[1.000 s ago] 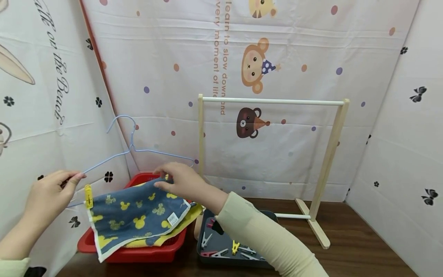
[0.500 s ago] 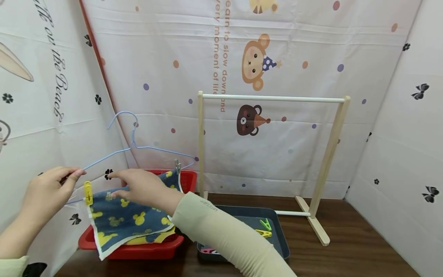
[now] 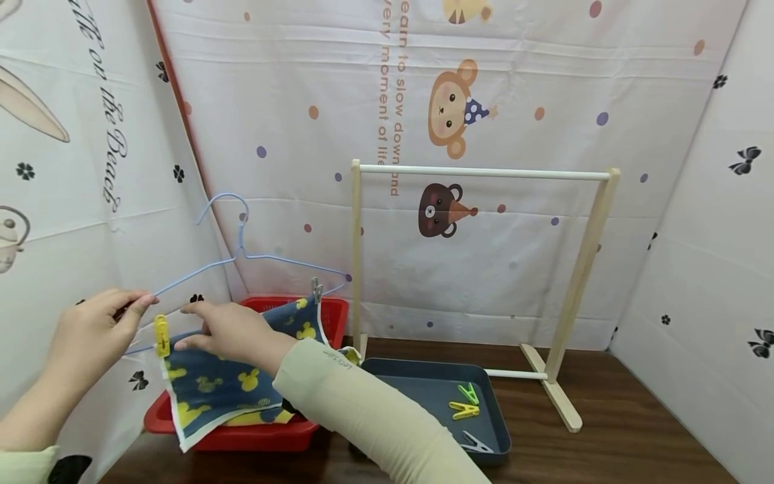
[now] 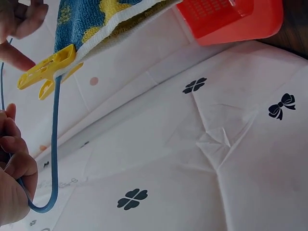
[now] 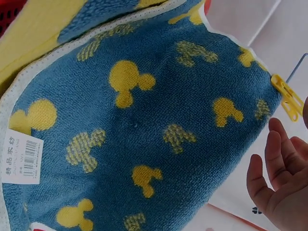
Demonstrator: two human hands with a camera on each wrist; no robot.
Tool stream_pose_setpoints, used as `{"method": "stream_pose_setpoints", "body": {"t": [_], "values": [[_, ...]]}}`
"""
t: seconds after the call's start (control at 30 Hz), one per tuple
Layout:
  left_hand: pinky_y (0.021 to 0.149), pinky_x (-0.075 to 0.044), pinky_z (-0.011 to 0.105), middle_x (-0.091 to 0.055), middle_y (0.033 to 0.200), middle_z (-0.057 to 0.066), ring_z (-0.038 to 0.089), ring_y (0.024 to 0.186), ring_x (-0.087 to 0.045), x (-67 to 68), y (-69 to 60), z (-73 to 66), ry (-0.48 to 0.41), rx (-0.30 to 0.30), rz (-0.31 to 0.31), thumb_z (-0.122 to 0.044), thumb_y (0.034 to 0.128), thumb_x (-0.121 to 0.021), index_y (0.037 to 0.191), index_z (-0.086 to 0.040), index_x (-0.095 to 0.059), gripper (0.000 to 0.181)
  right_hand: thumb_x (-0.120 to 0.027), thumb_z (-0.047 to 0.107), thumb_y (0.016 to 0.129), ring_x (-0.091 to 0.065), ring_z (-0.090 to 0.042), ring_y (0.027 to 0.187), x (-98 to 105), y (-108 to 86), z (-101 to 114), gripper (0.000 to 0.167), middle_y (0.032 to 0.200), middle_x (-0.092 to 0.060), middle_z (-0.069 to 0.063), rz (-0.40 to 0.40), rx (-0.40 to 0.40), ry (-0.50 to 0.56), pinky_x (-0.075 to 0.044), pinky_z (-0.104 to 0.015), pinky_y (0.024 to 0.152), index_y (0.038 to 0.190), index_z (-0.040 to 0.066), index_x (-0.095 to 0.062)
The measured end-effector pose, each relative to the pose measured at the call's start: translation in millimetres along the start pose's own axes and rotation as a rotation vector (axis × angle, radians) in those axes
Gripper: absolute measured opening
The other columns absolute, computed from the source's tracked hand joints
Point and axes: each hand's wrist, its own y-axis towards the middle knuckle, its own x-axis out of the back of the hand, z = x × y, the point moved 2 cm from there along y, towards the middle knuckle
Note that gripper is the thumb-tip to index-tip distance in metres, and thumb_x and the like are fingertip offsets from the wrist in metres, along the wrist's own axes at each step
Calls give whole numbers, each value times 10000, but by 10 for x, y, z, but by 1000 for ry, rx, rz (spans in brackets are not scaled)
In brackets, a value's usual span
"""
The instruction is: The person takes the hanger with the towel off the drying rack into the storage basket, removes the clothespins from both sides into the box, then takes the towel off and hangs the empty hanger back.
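Note:
My left hand point(image 3: 99, 336) grips the left arm of a light blue wire clothes hanger point(image 3: 205, 269), whose hook points up. A blue towel with yellow mouse-head shapes point(image 5: 163, 101) hangs from its lower bar. A yellow clothespin point(image 3: 162, 336) holds the towel's left corner, and a grey clothespin point(image 3: 316, 290) holds the right one. My right hand point(image 3: 236, 336) is in front of the towel's top edge, beside the yellow clothespin, its fingers loosely extended and holding nothing. In the left wrist view one of its fingertips is at the clothespin; contact is hard to tell.
Behind and below the towel stands a red basket point(image 3: 260, 440). A dark grey tray point(image 3: 417, 383) with several clothespins point(image 3: 464, 410) sits to its right, partly hidden by my right sleeve. A wooden rack with a white top rail point(image 3: 484, 173) stands behind on the brown table point(image 3: 641, 417).
My right hand has moved left along the towel's top edge, from the right corner to near the yellow clothespin. The grey clothespin now shows at the right corner. The left hand keeps its grip.

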Motion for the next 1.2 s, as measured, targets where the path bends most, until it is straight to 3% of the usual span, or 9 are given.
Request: {"method": "stream_pose_setpoints", "body": {"t": [0.33,0.57,0.9,1.2], "values": [[525,-312,93,-700,775,245,-193,667,-324,-18,32,-87,-29,-8,5,17,908,-708,925,112,-742,102,-660,482,962,-670,78,947,-76,24,-40,553,1231,-729,187,17,-19,40,-550,-114,836,1484,386,-501],[506,-302,122,-694,727,205,-171,642,-324,-6,-3,-101,-21,-59,-50,47,874,-729,894,97,-744,56,-658,492,962,-661,82,882,-141,63,20,532,1187,-741,189,2,-12,44,-545,-96,791,1466,391,-519],[519,-335,128,-713,757,204,-206,677,-353,-3,-45,-142,-19,-75,-63,31,868,-742,905,82,-749,63,-614,506,992,-656,73,834,-93,87,125,455,1152,-751,177,-44,-37,77,-543,-105,747,1423,365,-577],[524,-348,121,-727,783,210,-175,681,-389,-7,-40,-204,-3,-91,-63,30,866,-741,905,83,-750,66,-598,478,1002,-664,69,859,-61,112,148,411,1172,-742,181,-35,-25,69,-554,-115,756,1396,361,-586]]}}
